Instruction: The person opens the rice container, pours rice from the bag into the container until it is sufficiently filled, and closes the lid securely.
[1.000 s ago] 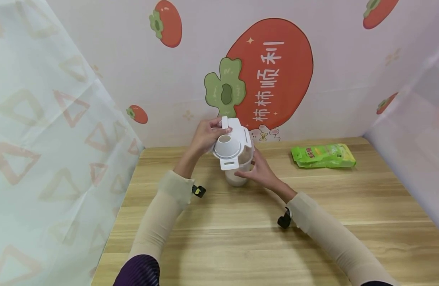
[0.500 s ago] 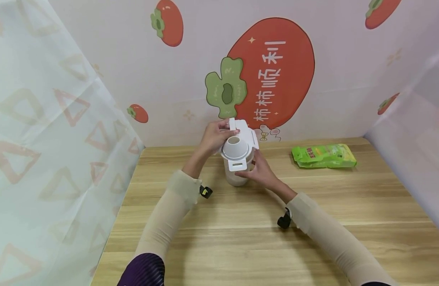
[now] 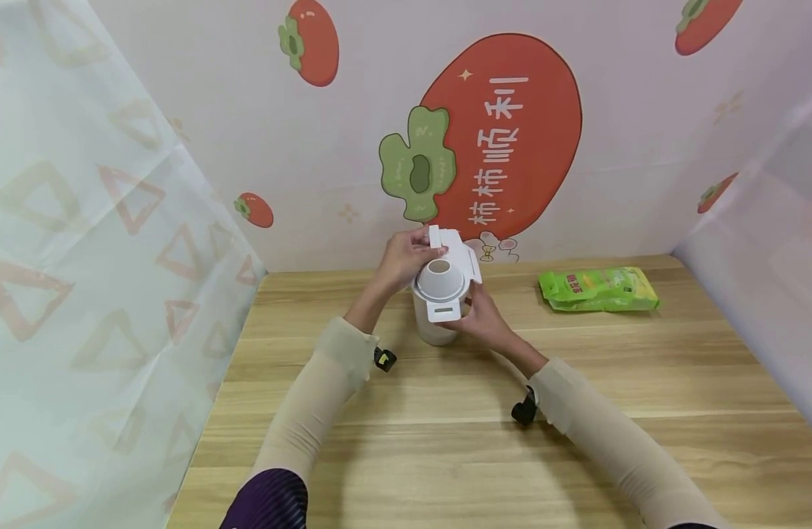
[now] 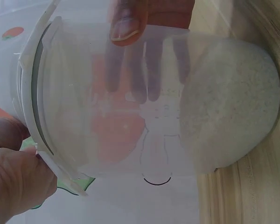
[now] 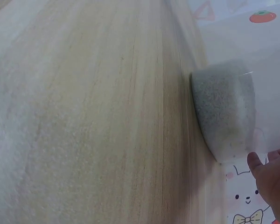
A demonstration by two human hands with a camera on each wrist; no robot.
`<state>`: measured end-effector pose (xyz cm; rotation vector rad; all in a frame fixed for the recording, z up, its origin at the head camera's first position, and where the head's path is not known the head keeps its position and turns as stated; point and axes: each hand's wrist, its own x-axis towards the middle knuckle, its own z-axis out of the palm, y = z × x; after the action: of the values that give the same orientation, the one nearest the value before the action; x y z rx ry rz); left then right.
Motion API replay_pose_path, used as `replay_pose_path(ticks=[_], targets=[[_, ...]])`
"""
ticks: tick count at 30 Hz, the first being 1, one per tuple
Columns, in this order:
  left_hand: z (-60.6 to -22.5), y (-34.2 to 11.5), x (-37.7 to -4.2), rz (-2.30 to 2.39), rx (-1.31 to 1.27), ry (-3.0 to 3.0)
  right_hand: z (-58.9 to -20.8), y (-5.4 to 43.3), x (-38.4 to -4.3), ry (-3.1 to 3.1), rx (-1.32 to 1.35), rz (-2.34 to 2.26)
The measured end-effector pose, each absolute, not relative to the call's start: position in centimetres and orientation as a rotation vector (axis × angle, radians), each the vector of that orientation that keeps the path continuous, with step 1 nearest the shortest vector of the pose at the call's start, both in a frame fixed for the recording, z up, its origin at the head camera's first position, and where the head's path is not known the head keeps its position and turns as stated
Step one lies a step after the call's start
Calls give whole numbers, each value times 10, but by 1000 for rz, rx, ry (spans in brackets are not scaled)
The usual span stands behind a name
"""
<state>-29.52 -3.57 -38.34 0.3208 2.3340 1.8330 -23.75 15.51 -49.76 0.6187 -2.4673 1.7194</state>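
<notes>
A clear plastic storage container (image 4: 130,140) with pale grains (image 4: 233,107) in its lower part stands upright on the table. Its white lid (image 3: 470,263), with a cone-shaped spout and side clips, sits over the mouth; in the left wrist view a dark gap line runs along the rim. My left hand (image 3: 403,258) pinches the lid's white tab (image 3: 435,236) between thumb and fingers. Around the container's right side curls my right hand (image 3: 483,322), its thumb in front and its fingers seen through the clear wall.
A green packet (image 3: 599,289) lies on the wooden table (image 3: 439,455) at the back right. Patterned sheets (image 3: 181,132) hang as walls behind and at both sides, and the container stands near the back one.
My left hand has moved the lid right and down, from hanging off the container's left side to sitting over its mouth. My right hand has stayed nearly still around the container.
</notes>
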Motion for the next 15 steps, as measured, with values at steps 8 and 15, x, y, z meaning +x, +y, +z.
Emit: replay_pose_path(ticks=[8,15], targets=[[-385,-37,-296,1791,345,2385,-498,153,-237,-2456,594,1724],[-384,-37,-298,1772,323,2409,-496,153,-235,-2491,589,1733]])
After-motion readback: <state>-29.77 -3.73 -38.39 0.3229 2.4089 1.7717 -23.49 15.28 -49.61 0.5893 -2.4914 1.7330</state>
